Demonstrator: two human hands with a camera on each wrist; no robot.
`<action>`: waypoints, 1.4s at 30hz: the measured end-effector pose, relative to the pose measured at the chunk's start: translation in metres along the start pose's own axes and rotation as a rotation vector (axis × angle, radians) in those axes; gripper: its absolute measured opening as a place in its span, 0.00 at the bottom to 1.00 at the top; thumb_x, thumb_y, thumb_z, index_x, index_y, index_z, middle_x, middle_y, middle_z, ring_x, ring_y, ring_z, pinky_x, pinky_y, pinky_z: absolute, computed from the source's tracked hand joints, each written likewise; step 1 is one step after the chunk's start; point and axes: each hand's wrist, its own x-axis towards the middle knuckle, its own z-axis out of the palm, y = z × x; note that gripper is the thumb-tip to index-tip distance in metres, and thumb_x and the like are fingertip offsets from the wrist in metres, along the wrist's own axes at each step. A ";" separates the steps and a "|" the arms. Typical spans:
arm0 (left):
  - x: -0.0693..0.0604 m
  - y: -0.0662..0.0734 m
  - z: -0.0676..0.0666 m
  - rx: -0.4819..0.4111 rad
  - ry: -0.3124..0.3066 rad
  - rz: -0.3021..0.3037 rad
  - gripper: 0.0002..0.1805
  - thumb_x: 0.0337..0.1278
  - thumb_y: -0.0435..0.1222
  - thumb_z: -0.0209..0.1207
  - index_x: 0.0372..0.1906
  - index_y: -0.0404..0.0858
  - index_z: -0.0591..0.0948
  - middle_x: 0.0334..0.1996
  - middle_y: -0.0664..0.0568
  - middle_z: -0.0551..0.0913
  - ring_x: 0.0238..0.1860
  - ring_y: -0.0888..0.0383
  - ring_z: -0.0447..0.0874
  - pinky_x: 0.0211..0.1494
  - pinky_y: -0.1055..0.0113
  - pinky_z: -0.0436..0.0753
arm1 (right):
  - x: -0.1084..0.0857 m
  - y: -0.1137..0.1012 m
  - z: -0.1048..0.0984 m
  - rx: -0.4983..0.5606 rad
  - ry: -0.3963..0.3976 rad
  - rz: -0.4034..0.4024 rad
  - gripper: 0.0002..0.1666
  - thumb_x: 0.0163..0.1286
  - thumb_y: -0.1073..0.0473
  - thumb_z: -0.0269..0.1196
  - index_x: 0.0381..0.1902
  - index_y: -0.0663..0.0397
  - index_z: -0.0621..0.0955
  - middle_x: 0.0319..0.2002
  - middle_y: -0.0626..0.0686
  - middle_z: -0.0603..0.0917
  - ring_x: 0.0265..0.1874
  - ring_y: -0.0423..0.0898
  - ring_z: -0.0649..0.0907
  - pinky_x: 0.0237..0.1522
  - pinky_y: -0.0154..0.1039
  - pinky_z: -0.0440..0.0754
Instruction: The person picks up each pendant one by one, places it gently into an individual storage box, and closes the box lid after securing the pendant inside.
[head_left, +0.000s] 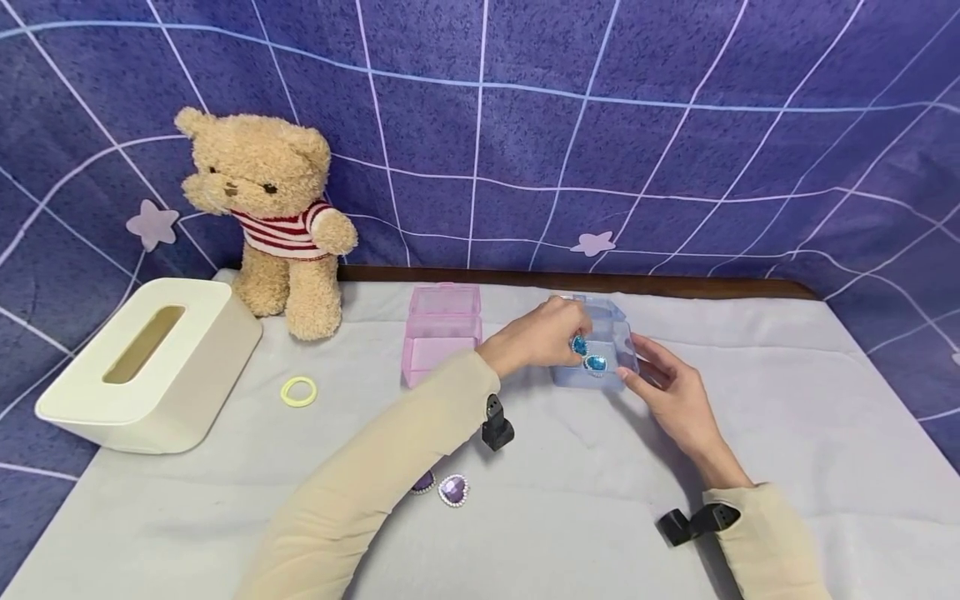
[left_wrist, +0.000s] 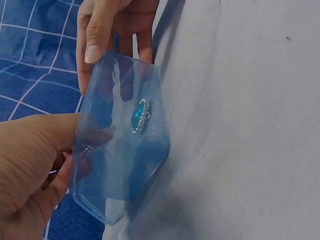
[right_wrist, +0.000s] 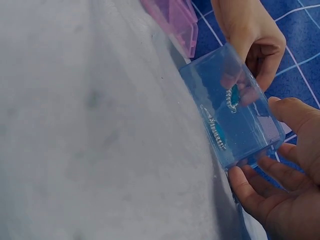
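Observation:
My left hand [head_left: 542, 335] reaches into a clear blue plastic box [head_left: 573, 377], whose lid stands open at the back. Thumb and fingertips pinch a blue gem [head_left: 579, 345] with a beaded silvery rim, seen through the box wall in the right wrist view. A second blue gem [head_left: 596, 363] lies on the box floor, close to the first. With thumb and fingers, my right hand [head_left: 678, 402] holds the box by its right side. In the left wrist view, only one blue gem [left_wrist: 139, 117] shows clearly through the wall.
Left of the blue box stands an open pink box [head_left: 442, 354]. A purple heart gem [head_left: 453, 490] and another purple gem [head_left: 423, 482], partly behind my left sleeve, lie nearer. A yellow ring [head_left: 298, 392], tissue box [head_left: 150, 367] and teddy bear [head_left: 273, 225] are at left.

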 end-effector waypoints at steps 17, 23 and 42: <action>0.000 0.000 0.002 0.009 -0.031 -0.023 0.15 0.45 0.36 0.71 0.41 0.36 0.87 0.42 0.49 0.86 0.40 0.58 0.79 0.47 0.68 0.80 | 0.000 -0.004 0.002 0.031 -0.002 0.019 0.33 0.67 0.62 0.62 0.67 0.66 0.67 0.65 0.67 0.72 0.61 0.64 0.74 0.52 0.19 0.75; -0.002 0.001 0.002 0.008 -0.021 -0.026 0.18 0.47 0.38 0.70 0.46 0.37 0.86 0.47 0.47 0.84 0.47 0.57 0.79 0.53 0.68 0.80 | 0.000 -0.002 0.002 0.029 -0.003 0.016 0.33 0.67 0.62 0.62 0.67 0.67 0.67 0.65 0.67 0.72 0.61 0.64 0.74 0.51 0.18 0.75; -0.147 0.019 -0.020 -0.105 -0.036 0.059 0.22 0.49 0.42 0.68 0.53 0.45 0.82 0.54 0.55 0.76 0.53 0.61 0.74 0.60 0.69 0.76 | -0.001 -0.007 -0.002 -0.058 0.038 -0.025 0.33 0.66 0.61 0.64 0.66 0.65 0.70 0.62 0.66 0.75 0.57 0.47 0.80 0.52 0.21 0.76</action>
